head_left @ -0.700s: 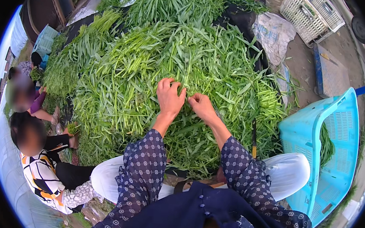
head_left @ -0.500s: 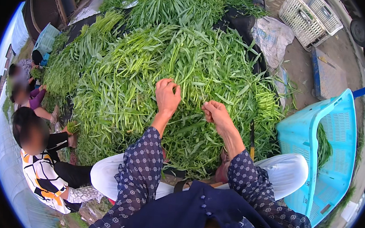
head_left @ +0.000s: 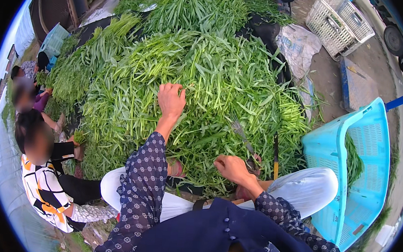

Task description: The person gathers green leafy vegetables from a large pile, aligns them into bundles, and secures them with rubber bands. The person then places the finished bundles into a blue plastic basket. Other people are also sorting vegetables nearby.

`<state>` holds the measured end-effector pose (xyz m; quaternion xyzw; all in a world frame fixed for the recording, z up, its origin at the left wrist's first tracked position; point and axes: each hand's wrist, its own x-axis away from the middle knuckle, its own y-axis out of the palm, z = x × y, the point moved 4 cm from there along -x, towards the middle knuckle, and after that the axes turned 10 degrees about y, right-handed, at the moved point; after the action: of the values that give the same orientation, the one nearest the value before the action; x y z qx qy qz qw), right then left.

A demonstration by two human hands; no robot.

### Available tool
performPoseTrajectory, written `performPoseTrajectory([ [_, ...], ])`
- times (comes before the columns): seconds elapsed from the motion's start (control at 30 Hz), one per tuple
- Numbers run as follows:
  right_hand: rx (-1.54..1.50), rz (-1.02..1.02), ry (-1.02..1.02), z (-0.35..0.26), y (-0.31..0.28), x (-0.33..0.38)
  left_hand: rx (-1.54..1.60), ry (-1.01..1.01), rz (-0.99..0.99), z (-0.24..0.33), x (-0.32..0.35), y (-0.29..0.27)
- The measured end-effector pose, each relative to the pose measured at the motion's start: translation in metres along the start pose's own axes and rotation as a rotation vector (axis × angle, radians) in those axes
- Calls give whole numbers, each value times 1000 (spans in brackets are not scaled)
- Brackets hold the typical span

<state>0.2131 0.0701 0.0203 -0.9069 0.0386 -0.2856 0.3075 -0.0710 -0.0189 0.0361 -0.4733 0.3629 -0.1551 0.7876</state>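
Observation:
A broad heap of leafy green stalks [head_left: 204,86] with long narrow leaves, resembling water spinach, spreads before me. My left hand [head_left: 170,101] reaches onto the middle of the heap, thumb apart from its bent fingers. The fingertips are partly hidden, and I see nothing held. Lower and nearer my body, my right hand [head_left: 233,170] hovers over the heap's near edge with its fingers curled closed. What lies inside them, if anything, is hidden. A blurred greyish strand [head_left: 241,131] shows over the greens beyond my right hand.
At right stands a turquoise plastic crate [head_left: 346,125] with some greens inside. White crates [head_left: 335,25], a pale sack [head_left: 298,48] and a blue-edged board [head_left: 356,83] lie farther off. A yellow-ended stick [head_left: 275,165] rests by my knee. Several people [head_left: 48,180] sit at left.
My left hand has shifted slightly left on the heap. My right hand has drawn back toward my body, away from my left. The blurred strand has appeared.

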Motion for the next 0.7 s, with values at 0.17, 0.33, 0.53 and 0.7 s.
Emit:
performPoseTrajectory([
  [0.17,-207,323,-3,-37,-57,-67,-58,43,-147,1,-18,20],
  [0.33,-868,473,67,-8,-92,-167,58,52,-379,6,-37,34],
  [0.53,-310,449,242,-24,-106,-241,221,-189,-291,-25,-90,51],
  [0.7,-983,690,104,-3,-106,-257,194,-329,-536,-48,-110,96],
])
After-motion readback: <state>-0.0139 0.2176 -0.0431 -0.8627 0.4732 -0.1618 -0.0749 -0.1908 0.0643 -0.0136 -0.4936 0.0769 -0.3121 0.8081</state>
